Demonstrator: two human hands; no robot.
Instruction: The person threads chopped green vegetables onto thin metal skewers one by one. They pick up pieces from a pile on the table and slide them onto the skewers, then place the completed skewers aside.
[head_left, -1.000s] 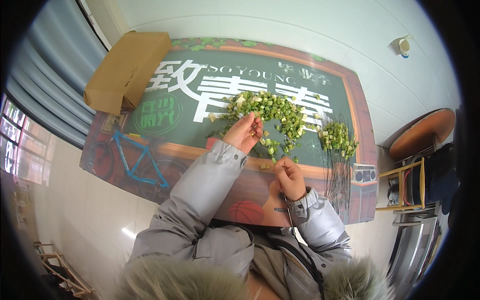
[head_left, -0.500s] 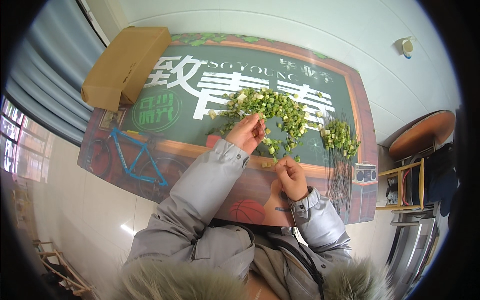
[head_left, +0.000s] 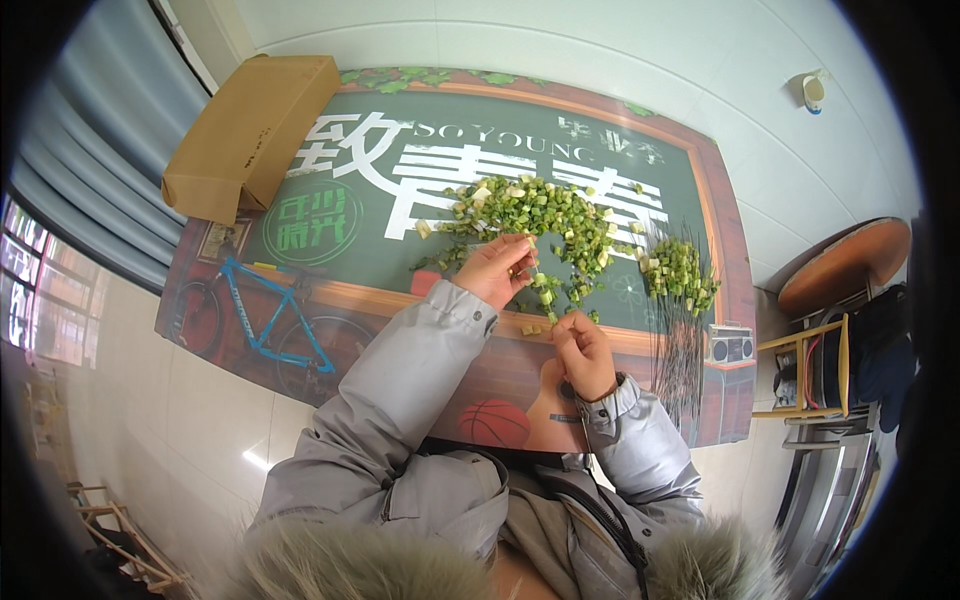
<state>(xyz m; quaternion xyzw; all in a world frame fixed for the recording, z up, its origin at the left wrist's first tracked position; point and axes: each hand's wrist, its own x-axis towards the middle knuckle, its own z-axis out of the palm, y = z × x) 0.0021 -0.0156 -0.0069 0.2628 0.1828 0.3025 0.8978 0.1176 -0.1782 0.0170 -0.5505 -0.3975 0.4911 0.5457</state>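
A heap of small chopped green and pale pieces [head_left: 545, 208], like cut scallion stalks, curves across the printed tabletop in front of me. My left hand [head_left: 497, 272] is closed at the heap's near edge, a small pale green piece [head_left: 532, 241] pinched in its fingertips. Nearer to me, my right hand [head_left: 583, 352] pinches a thin dark stick, whose lower end runs down past the hand. Several green pieces [head_left: 546, 293] line up between the two hands, seemingly on that stick. To the right lies a bundle of thin dark sticks [head_left: 680, 360] with green pieces clustered at their far ends [head_left: 680, 277].
A brown cardboard box [head_left: 255, 130] stands at the table's far left corner. The table [head_left: 390, 270] has a chalkboard-style printed cover. Right of it are a round brown board [head_left: 845, 265] and a wooden-framed chair [head_left: 810, 370]. A blue curtain [head_left: 110, 120] hangs at left.
My left hand has dropped slightly toward me and now shows a pale piece at its fingertips, close to the stick's upper end. My right hand has barely moved.
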